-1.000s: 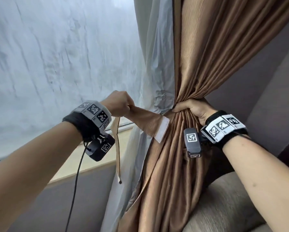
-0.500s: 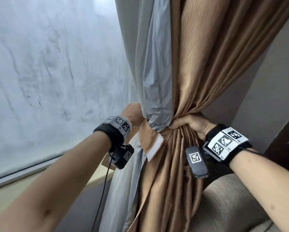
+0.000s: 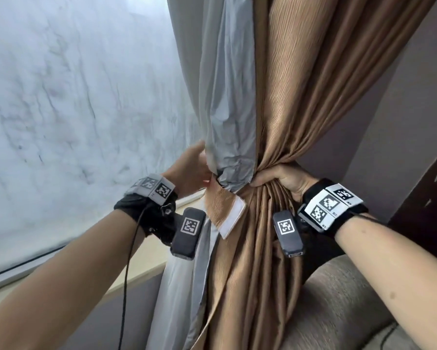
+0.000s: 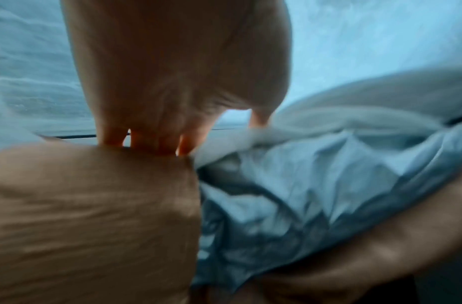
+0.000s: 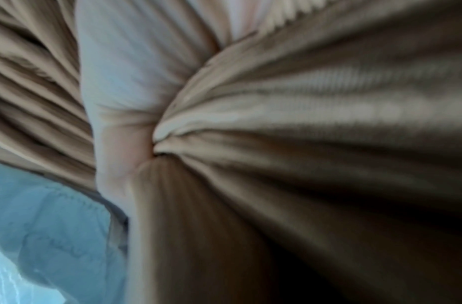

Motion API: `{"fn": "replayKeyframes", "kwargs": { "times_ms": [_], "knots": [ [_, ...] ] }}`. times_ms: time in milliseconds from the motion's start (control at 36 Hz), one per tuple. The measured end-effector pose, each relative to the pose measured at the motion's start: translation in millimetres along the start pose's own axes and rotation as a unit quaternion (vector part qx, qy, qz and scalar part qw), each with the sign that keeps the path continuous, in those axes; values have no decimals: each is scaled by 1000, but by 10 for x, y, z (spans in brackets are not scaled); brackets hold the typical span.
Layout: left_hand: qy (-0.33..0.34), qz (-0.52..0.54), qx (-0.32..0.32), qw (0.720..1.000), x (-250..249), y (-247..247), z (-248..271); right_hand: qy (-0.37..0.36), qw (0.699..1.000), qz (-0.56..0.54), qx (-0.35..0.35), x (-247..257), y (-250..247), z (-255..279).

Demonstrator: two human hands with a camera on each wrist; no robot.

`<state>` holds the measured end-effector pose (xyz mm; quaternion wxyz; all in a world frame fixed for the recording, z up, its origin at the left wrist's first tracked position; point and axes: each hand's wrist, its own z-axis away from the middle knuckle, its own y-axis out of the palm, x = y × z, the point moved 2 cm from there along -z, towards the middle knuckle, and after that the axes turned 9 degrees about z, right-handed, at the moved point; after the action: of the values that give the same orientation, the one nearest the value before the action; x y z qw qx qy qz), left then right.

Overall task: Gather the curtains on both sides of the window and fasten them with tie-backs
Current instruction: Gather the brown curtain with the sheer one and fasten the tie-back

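Observation:
A brown ribbed curtain (image 3: 301, 102) with a grey lining (image 3: 227, 122) hangs bunched at the window's right side. My right hand (image 3: 278, 179) grips the bunch at its waist; in the right wrist view its thumb (image 5: 118, 127) is pressed into the brown folds (image 5: 315, 127). My left hand (image 3: 189, 170) reaches round the window side of the lining. It holds the brown tie-back (image 3: 223, 210), whose white-edged end hangs free in front. In the left wrist view the tie-back (image 4: 94, 216) covers the fingertips, and the lining (image 4: 302, 195) lies to the right.
A frosted window pane (image 3: 73, 109) fills the left, with a pale sill (image 3: 146, 269) below it. A grey-brown sofa arm (image 3: 351, 299) sits under my right forearm. A grey wall (image 3: 389, 122) and a dark door frame (image 3: 435, 198) stand to the right. A black cable (image 3: 126, 274) hangs from my left wrist.
My left hand has carried the tie-back rightward from out in front of the window to the back of the grey lining. My right hand has kept its grip on the bunch.

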<state>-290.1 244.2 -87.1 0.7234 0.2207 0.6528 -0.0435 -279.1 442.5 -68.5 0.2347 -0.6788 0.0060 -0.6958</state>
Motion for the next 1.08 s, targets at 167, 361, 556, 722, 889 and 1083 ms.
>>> {"fn": "replayKeyframes", "kwargs": {
  "times_ms": [167, 361, 556, 722, 889, 1083],
  "knots": [
    [22, 30, 200, 979, 101, -8, 207, 24, 1000, -12, -11, 10, 29, 10],
    [104, -149, 89, 979, 58, 443, 20, 30, 999, 17, 29, 60, 39, 84],
    [68, -77, 67, 992, 140, 533, -127, 16, 999, 18, 40, -12, -71, 149],
    [44, -38, 60, 996, 112, 554, -79, 7, 998, 31, 53, 31, -32, 141],
    [44, -31, 1, 999, 116, 528, -101, 38, 985, 3, 168, 12, -129, 246],
    [44, -20, -103, 993, 124, 505, -170, 0, 997, -22, 73, -106, -139, 128]
  ]
}}
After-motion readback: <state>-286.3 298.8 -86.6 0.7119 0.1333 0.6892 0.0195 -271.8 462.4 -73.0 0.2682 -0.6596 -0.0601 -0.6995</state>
